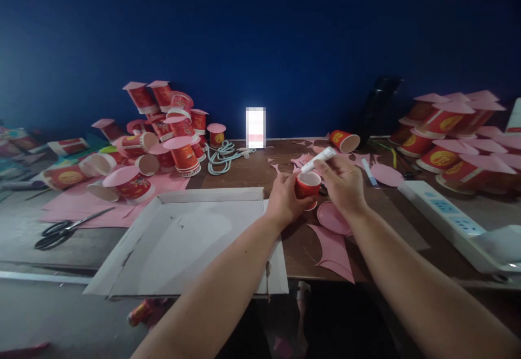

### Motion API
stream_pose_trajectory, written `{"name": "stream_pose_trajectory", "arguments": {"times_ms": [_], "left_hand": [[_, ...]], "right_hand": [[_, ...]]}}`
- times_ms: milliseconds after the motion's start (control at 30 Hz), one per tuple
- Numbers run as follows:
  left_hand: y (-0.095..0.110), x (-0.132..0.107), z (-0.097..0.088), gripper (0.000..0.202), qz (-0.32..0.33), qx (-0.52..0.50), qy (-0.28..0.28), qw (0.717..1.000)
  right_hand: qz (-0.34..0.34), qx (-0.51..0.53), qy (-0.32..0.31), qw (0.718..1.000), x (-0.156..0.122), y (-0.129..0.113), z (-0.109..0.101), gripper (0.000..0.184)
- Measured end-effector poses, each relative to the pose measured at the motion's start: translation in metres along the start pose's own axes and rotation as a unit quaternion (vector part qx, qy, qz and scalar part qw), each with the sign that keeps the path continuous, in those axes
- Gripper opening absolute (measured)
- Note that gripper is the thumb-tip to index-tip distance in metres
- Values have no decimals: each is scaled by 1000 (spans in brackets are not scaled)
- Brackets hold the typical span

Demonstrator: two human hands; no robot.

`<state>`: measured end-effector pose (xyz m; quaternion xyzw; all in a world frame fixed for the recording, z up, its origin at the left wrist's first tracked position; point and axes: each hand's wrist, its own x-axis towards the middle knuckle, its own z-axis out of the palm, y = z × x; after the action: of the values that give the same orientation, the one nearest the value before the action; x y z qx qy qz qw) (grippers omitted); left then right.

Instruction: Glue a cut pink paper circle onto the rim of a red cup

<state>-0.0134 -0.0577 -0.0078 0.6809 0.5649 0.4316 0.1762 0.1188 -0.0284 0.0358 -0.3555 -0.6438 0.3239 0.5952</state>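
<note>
My left hand (287, 199) is wrapped round a red paper cup (307, 185), whose open rim faces up. In my right hand (342, 177) is a slim white tube (319, 159), perhaps a glue stick, tilted with its lower end at the cup's rim. Whether that end touches the rim I cannot tell. Just below the cup lies a round pink paper disc (332, 218), partly behind my right wrist. A curved pink paper offcut (334, 253) lies nearer the table's front edge.
Red cups with pink paper tops are piled at left (185, 155) and stacked at right (443, 120). A white cardboard tray (195, 245), black scissors (61, 231), a coiled cable (222, 158), a tipped cup (344, 141) and a white power strip (443, 218) surround my hands.
</note>
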Motion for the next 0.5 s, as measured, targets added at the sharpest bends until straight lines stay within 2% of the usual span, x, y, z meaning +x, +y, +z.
{"name": "stream_pose_trajectory", "arguments": {"times_ms": [67, 133, 200, 267, 333, 400, 500], "left_hand": [[2, 0, -1, 64, -4, -7, -3, 1000], [4, 0, -2, 65, -10, -9, -8, 1000], [6, -1, -3, 63, -11, -4, -9, 1000], [7, -1, -3, 62, -9, 1, 1, 1000], [7, -1, -4, 64, -10, 4, 24, 1000], [6, -2, -4, 66, -12, 10, 49, 999], [3, -3, -5, 64, -12, 22, 67, 997]], "right_hand": [[-2, 19, 67, 998, 8, 8, -7, 35], [3, 29, 159, 987, 19, 21, -18, 35], [42, 0, 237, 971, 29, 36, -33, 36], [100, -65, 265, 957, 35, 51, -49, 39], [152, -154, 239, 947, 36, 61, -62, 41], [180, -251, 169, 936, 35, 66, -70, 41], [185, -377, 55, 906, 32, 67, -71, 38]]}}
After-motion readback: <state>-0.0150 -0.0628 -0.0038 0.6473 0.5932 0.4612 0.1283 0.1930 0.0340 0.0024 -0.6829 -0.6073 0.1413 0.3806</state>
